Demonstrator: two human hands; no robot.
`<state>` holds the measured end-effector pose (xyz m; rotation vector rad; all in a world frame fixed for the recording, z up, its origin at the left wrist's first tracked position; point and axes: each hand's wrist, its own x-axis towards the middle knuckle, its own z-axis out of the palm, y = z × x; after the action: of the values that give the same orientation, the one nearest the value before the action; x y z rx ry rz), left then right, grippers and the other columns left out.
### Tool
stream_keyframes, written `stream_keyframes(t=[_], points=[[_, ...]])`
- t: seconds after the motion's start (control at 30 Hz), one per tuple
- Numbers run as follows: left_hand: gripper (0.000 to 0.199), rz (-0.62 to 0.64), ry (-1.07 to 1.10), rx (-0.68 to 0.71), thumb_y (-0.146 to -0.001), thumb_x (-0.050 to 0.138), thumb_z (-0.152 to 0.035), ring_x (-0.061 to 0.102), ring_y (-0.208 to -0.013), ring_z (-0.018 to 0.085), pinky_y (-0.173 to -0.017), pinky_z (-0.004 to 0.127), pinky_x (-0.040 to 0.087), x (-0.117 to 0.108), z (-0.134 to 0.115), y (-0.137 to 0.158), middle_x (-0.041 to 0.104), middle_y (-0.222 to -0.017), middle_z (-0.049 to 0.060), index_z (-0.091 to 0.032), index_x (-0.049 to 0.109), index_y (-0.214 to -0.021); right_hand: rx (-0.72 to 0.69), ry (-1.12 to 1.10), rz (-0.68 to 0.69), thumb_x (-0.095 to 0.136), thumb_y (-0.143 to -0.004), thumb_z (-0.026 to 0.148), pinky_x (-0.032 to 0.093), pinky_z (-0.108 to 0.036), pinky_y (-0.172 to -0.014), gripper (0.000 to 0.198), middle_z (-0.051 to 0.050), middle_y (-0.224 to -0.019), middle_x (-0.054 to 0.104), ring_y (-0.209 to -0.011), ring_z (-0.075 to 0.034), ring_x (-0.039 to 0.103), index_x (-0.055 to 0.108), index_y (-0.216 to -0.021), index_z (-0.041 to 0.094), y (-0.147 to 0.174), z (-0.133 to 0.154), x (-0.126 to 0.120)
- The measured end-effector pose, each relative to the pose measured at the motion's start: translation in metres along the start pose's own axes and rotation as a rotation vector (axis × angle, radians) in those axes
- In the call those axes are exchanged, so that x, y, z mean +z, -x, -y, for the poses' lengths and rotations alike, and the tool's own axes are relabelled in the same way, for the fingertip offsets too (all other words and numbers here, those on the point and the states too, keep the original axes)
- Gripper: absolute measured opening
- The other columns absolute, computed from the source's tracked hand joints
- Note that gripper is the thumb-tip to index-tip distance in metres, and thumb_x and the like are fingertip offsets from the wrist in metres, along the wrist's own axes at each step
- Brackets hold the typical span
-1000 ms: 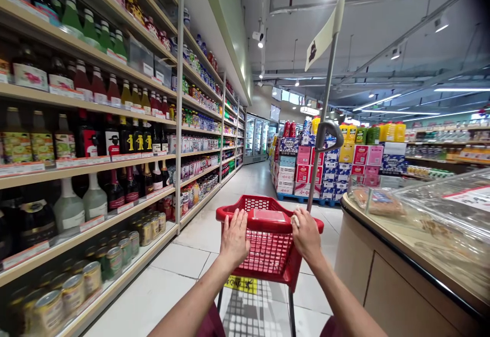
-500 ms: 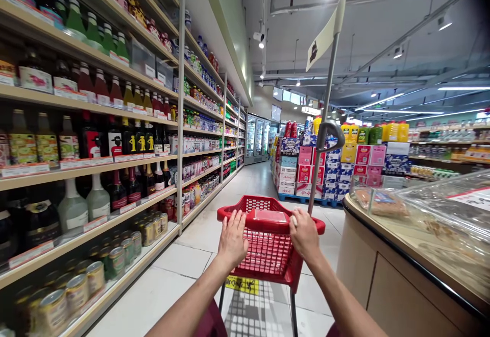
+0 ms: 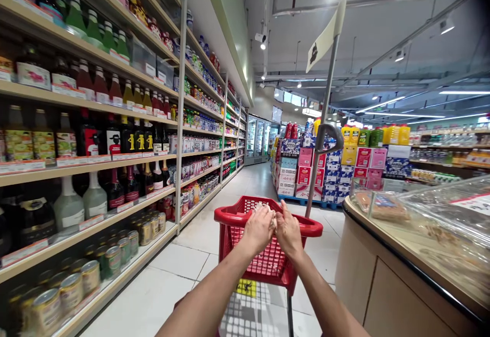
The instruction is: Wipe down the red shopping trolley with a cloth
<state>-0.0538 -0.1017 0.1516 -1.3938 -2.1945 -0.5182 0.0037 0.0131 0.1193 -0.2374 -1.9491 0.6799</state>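
Note:
A red plastic shopping cart (image 3: 229,217) stands in front of me, its handle bar running across under my hands. My left hand (image 3: 259,231) and my right hand (image 3: 288,232) have come together over the middle of the bar. Between them shows a crumpled whitish wad (image 3: 264,208) that looks like tissue. The left fingers are curled over it, and the right fingers press in from the other side. Its lower part is hidden by my hands. From the cart's right side rises a grey pole (image 3: 319,122) with a small pale flag (image 3: 323,41).
Shelves of bottles and cans (image 3: 130,161) line the left side. A counter with clear covers (image 3: 406,219) stands close on the right. Stacked drink cartons (image 3: 333,173) are ahead right, glass-door fridges (image 3: 258,138) farther back. White floor tiles (image 3: 179,260) run between.
Both hands have left their separate places on the handle bar and moved inward to meet at its middle. The whitish wad now shows between them; earlier a bit showed at my right hand.

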Motion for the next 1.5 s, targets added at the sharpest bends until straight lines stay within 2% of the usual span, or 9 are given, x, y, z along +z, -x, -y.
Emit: stream_keyframes(t=[0.23,0.5,0.63,0.73,0.97,1.07,1.2,1.3,1.5], points=[[0.031,-0.004,-0.055,-0.217,-0.084,0.030,-0.016,0.058,-0.097,0.019,-0.084,0.037,0.046,-0.039,0.059,0.010,0.064,-0.098,0.009,-0.015,0.059,-0.096,0.048,0.140,0.004,0.019,-0.087,0.048,0.040,-0.039,-0.082,0.058,-0.010,-0.099,0.064,-0.091,-0.023,0.056,0.039,-0.128,0.013,0.008,-0.011,-0.023],[0.038,-0.059,-0.017,0.031,-0.085,0.037,-0.027,0.038,-0.121,0.018,-0.102,0.031,0.031,0.009,-0.009,0.000,0.047,-0.129,0.009,-0.012,0.047,-0.118,0.016,0.204,0.004,0.020,-0.087,0.046,0.039,-0.037,-0.082,0.055,-0.010,-0.099,0.064,-0.090,-0.021,0.057,0.043,-0.125,0.014,0.006,-0.023,-0.030],[0.032,-0.157,-0.081,-0.118,-0.084,0.039,-0.024,0.046,-0.115,0.017,-0.101,0.038,0.033,-0.007,0.043,0.018,0.056,-0.119,0.003,-0.022,0.051,-0.113,0.048,0.320,-0.080,0.019,-0.087,0.044,0.028,-0.045,-0.092,0.052,-0.012,-0.103,0.062,-0.097,-0.022,0.053,0.051,-0.116,0.014,0.009,-0.045,-0.039],[0.033,-0.221,-0.124,-0.293,-0.086,0.034,-0.023,0.049,-0.111,0.025,-0.094,0.046,0.037,-0.017,0.071,0.024,0.057,-0.116,0.014,-0.013,0.052,-0.111,0.052,0.321,-0.076,0.019,-0.087,0.042,0.025,-0.046,-0.095,0.050,-0.010,-0.103,0.062,-0.099,-0.021,0.052,0.052,-0.114,0.016,0.012,-0.049,-0.039],[0.040,-0.191,-0.073,-0.062,-0.082,0.046,-0.034,0.043,-0.118,0.022,-0.100,0.038,0.034,0.017,0.003,0.007,0.052,-0.123,0.010,-0.014,0.048,-0.116,0.015,0.363,-0.088,0.020,-0.086,0.041,0.025,-0.047,-0.094,0.048,-0.010,-0.105,0.060,-0.100,-0.022,0.050,0.051,-0.113,0.017,0.018,-0.047,-0.036],[0.037,-0.148,-0.055,0.053,-0.083,0.044,-0.024,0.041,-0.119,0.019,-0.103,0.039,0.029,0.008,0.017,0.015,0.051,-0.125,0.007,-0.019,0.046,-0.119,-0.001,0.341,-0.081,0.020,-0.087,0.041,0.024,-0.046,-0.095,0.048,-0.010,-0.106,0.060,-0.100,-0.021,0.051,0.052,-0.112,0.016,0.018,-0.049,-0.038],[0.032,-0.202,-0.100,-0.257,-0.084,0.038,-0.021,0.046,-0.114,0.022,-0.101,0.049,0.026,-0.016,0.063,0.024,0.055,-0.120,0.007,-0.022,0.050,-0.113,0.018,0.329,-0.086,0.020,-0.087,0.041,0.022,-0.048,-0.097,0.048,-0.010,-0.107,0.060,-0.101,-0.021,0.050,0.052,-0.112,0.016,0.018,-0.045,-0.035],[0.029,-0.230,-0.108,-0.362,-0.085,0.034,-0.023,0.052,-0.106,0.024,-0.098,0.052,0.029,-0.014,0.051,0.015,0.059,-0.112,0.011,-0.018,0.054,-0.107,0.039,0.353,-0.101,0.021,-0.087,0.041,0.020,-0.050,-0.097,0.047,-0.009,-0.106,0.060,-0.102,-0.022,0.049,0.052,-0.113,0.017,0.018,-0.042,-0.032],[0.033,-0.151,-0.027,-0.017,-0.087,0.032,-0.024,0.045,-0.116,0.016,-0.105,0.035,0.025,0.009,-0.009,0.004,0.055,-0.121,0.000,-0.026,0.050,-0.114,0.018,0.354,-0.076,0.022,-0.087,0.040,0.023,-0.048,-0.096,0.046,-0.010,-0.108,0.059,-0.102,-0.022,0.049,0.050,-0.114,0.016,0.019,-0.043,-0.038]])
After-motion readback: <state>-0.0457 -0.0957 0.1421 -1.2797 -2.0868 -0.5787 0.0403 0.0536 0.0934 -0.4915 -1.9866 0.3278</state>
